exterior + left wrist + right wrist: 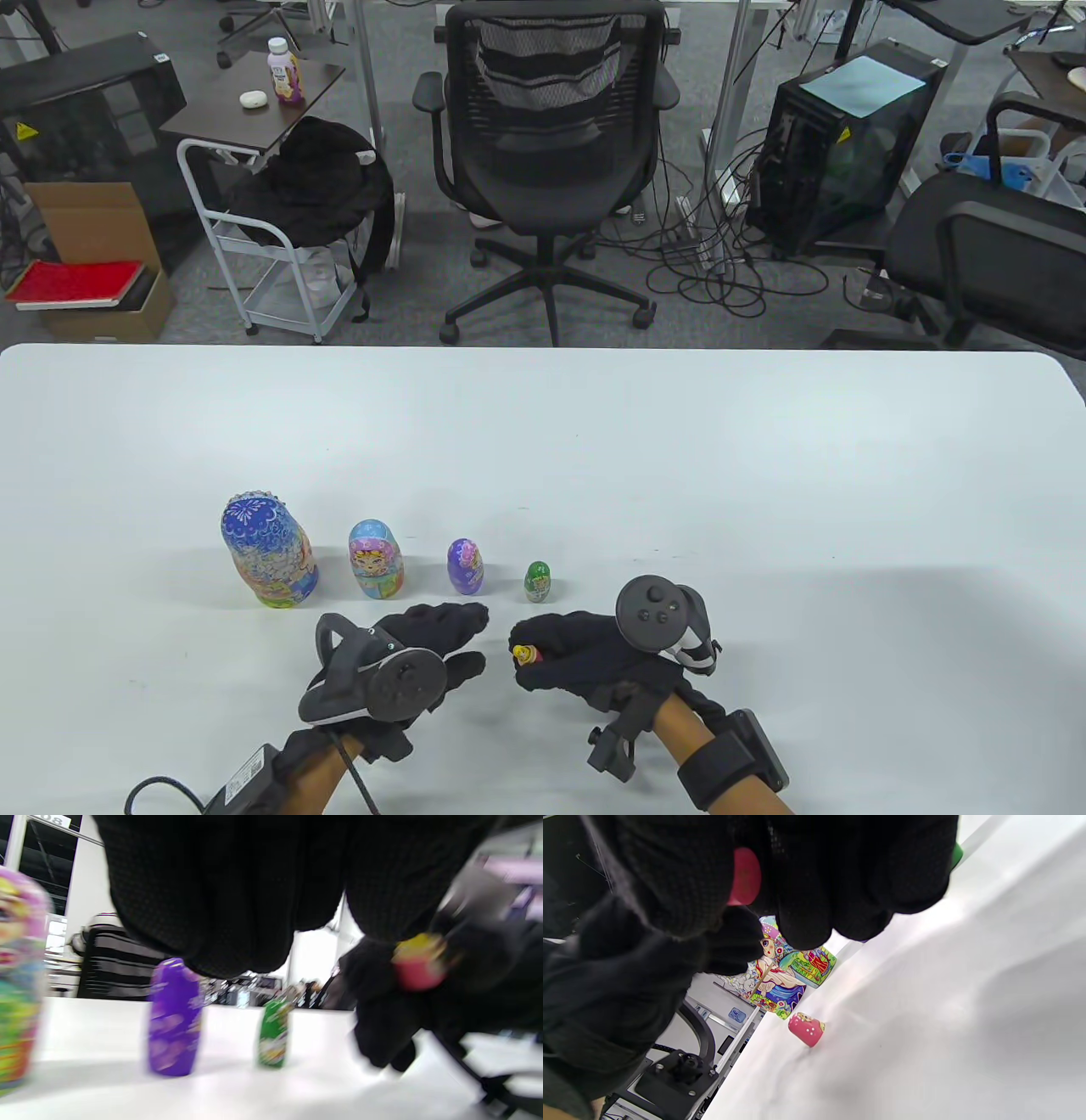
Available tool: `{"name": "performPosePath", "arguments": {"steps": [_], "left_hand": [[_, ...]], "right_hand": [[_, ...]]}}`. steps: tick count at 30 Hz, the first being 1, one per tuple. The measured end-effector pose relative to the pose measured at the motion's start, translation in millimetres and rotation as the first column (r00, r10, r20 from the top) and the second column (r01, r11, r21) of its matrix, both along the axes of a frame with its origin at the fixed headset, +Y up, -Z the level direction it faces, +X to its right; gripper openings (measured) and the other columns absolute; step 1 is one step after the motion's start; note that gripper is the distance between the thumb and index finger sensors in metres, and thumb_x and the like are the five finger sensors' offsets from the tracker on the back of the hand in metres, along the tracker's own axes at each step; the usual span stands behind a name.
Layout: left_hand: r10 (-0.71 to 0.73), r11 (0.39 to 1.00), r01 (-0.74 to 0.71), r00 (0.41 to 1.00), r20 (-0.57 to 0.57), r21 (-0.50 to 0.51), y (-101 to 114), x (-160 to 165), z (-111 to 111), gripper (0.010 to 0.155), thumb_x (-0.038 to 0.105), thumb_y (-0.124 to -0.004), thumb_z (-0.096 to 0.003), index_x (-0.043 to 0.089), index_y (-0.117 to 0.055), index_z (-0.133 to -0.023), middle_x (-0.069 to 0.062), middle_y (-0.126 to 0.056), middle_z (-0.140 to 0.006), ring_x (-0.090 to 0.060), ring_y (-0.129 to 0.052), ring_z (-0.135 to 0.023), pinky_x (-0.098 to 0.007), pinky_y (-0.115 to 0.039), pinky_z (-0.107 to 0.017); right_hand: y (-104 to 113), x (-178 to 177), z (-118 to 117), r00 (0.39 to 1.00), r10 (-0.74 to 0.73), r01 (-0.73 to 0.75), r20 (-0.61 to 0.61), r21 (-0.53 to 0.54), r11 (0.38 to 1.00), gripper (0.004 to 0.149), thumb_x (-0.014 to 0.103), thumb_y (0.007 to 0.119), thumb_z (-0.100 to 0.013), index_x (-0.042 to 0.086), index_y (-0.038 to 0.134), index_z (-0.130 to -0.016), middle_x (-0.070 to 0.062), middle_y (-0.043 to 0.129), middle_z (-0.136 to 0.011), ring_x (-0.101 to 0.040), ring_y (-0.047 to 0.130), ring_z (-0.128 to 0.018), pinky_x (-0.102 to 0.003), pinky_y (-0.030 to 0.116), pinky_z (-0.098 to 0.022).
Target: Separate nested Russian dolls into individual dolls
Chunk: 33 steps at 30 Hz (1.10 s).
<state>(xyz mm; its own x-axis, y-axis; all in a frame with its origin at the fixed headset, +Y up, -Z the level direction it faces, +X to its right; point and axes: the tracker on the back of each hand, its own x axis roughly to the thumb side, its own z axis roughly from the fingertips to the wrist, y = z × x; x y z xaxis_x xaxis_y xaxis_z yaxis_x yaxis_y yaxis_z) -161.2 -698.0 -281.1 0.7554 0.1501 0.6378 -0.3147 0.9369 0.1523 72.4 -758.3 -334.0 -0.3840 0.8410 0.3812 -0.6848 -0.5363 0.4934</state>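
Observation:
Four painted dolls stand in a row on the white table [764, 475]: a large blue one [270, 552], a medium light-blue one [374, 560], a purple one [465, 567] and a small green one [538, 581]. My right hand [524, 654] pinches a tiny red piece with yellow showing at its top [526, 654], just above the table; it also shows in the left wrist view [419, 963]. My left hand [475, 641] is beside it, fingers stretched out and holding nothing. A small pink doll half [807, 1029] lies on the table, hidden in the table view.
The table's front edge is close under both forearms. The purple doll [174, 1022] and green doll [273, 1033] stand just beyond my fingers. An office chair [551, 161] and other furniture are on the floor behind the table.

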Motion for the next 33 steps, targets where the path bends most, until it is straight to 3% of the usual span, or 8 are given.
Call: {"name": "performPosePath", "arguments": {"steps": [5, 10, 20, 27, 33], "left_hand": [[0.021, 1.0, -0.023, 0.994, 0.103, 0.019, -2.1, 14.4, 8.3, 0.053, 0.043, -0.086, -0.0489, 0.023, -0.076, -0.097, -0.004, -0.097, -0.085, -0.023, -0.105, -0.068, -0.036, -0.093, -0.051], [0.006, 1.0, -0.008, 0.992, 0.124, 0.012, -5.3, 23.0, 10.8, 0.048, 0.04, -0.087, -0.0493, 0.024, -0.079, -0.095, -0.004, -0.098, -0.084, -0.022, -0.105, -0.068, -0.036, -0.093, -0.05], [0.108, 0.992, -0.102, 0.99, 0.085, -0.07, -12.3, 24.0, 5.2, 0.038, 0.038, -0.089, -0.0491, 0.024, -0.087, -0.084, -0.004, -0.102, -0.075, -0.02, -0.109, -0.06, -0.035, -0.096, -0.046], [0.113, 0.993, -0.111, 0.991, 0.073, -0.041, -1.0, 18.1, 6.2, 0.037, 0.041, -0.091, -0.0483, 0.024, -0.089, -0.082, -0.003, -0.104, -0.072, -0.019, -0.11, -0.058, -0.034, -0.096, -0.045], [-0.019, 0.999, 0.018, 0.999, 0.035, 0.037, 5.8, 15.7, 6.5, 0.038, 0.04, -0.09, -0.0487, 0.025, -0.088, -0.083, -0.003, -0.103, -0.074, -0.019, -0.109, -0.059, -0.035, -0.096, -0.046]], "right_hand": [[0.0, -1.9, 1.2, 1.0, 0.007, -0.007, -0.007, 0.005, 1.0, 0.061, 0.042, 0.092, -0.038, 0.008, 0.083, -0.089, -0.016, 0.101, -0.075, -0.039, 0.095, -0.071, -0.048, 0.083, -0.053], [-0.2, -5.5, 3.8, 0.999, 0.038, -0.037, -0.027, 0.018, 0.999, 0.061, 0.041, 0.093, -0.038, 0.008, 0.083, -0.089, -0.017, 0.101, -0.075, -0.04, 0.095, -0.071, -0.048, 0.083, -0.053], [-1.5, -11.5, 8.4, 0.992, 0.119, -0.115, -0.045, 0.069, 0.991, 0.061, 0.04, 0.093, -0.037, 0.006, 0.083, -0.088, -0.017, 0.101, -0.074, -0.04, 0.095, -0.071, -0.049, 0.083, -0.053], [-0.3, -13.1, 7.9, 0.991, 0.123, -0.12, -0.051, 0.061, 0.991, 0.061, 0.041, 0.093, -0.038, 0.008, 0.083, -0.089, -0.017, 0.1, -0.075, -0.04, 0.094, -0.071, -0.049, 0.083, -0.053], [-1.1, -1.8, 0.7, 0.993, 0.12, -0.12, -0.003, 0.056, 0.991, 0.061, 0.041, 0.093, -0.038, 0.008, 0.083, -0.089, -0.017, 0.1, -0.075, -0.04, 0.094, -0.071, -0.049, 0.083, -0.053]]}}
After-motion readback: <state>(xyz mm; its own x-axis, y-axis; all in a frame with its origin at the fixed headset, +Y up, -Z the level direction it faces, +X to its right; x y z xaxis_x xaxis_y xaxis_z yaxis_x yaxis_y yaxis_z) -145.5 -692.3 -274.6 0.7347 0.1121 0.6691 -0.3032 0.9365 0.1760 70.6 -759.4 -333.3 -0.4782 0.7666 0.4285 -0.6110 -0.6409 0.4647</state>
